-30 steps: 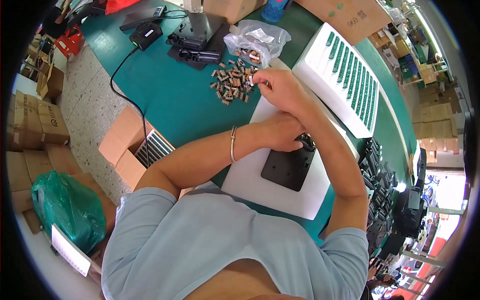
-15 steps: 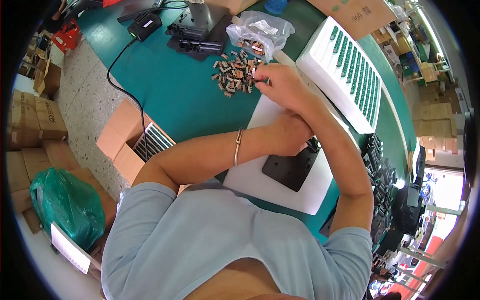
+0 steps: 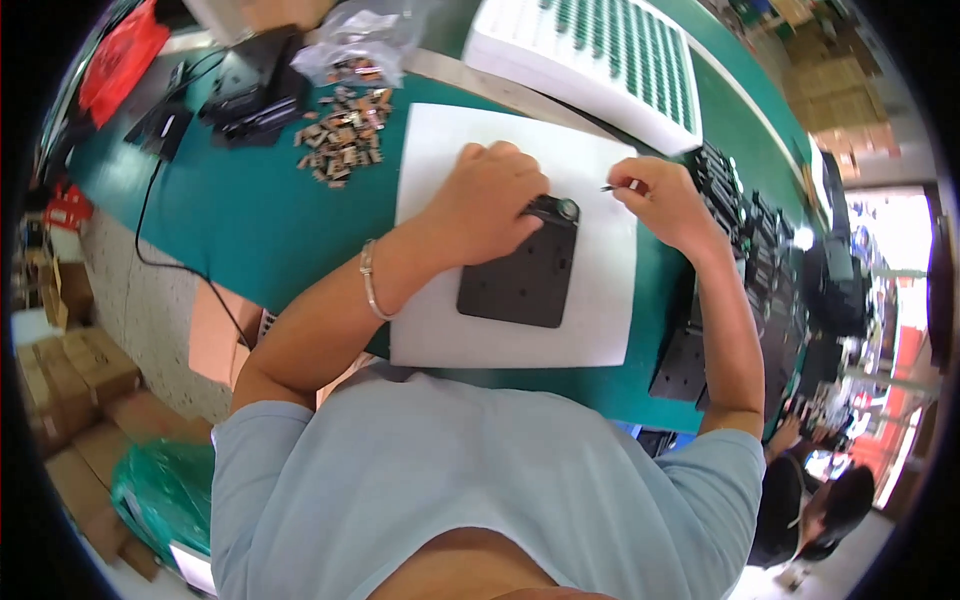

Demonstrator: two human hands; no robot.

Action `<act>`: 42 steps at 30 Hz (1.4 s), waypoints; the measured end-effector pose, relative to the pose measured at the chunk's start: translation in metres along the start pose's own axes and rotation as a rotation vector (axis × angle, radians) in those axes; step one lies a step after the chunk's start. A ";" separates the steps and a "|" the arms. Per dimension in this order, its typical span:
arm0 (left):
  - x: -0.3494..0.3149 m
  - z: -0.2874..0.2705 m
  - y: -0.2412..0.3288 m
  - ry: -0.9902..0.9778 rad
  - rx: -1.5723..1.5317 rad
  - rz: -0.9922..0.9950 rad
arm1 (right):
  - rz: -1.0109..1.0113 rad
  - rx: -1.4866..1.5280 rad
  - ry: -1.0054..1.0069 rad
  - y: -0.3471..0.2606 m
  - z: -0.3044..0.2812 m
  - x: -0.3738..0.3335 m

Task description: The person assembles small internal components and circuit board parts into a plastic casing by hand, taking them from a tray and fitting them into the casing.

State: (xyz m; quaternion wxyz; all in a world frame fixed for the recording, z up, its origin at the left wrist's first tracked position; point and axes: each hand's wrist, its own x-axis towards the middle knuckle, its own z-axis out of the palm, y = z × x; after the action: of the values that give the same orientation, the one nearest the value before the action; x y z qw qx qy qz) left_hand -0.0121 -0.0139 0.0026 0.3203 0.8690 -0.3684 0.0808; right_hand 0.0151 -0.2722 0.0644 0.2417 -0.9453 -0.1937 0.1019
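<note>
The right hand (image 3: pixel 665 208) has left the heap of small copper-and-black parts (image 3: pixel 343 135), now pinching a thin dark piece (image 3: pixel 608 188) near the flat black rectangular plate (image 3: pixel 520 285) the left hand (image 3: pixel 485 205) clasps on the square white sheet (image 3: pixel 600 335), piece and plate close but apart.

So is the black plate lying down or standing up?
Lying down. The black plate shows its broad face upward on the white sheet.

A matt black rectangular plate (image 3: pixel 515 285), plastic or metal, lies on the smooth white foam-like square sheet (image 3: pixel 600 330); a glossy, crinkled translucent plastic bag (image 3: pixel 362 42) beyond its upper left, smooth green tabletop (image 3: pixel 250 225) beneath.
</note>
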 end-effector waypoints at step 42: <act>-0.002 -0.001 -0.003 -0.009 0.001 0.013 | 0.245 0.279 0.146 0.010 0.028 -0.018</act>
State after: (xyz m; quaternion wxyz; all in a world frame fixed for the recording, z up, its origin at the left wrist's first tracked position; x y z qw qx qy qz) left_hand -0.0112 -0.0109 0.0012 0.3177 0.8671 -0.3753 0.0791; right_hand -0.0057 -0.2756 0.0371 0.3696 -0.9240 -0.0434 0.0877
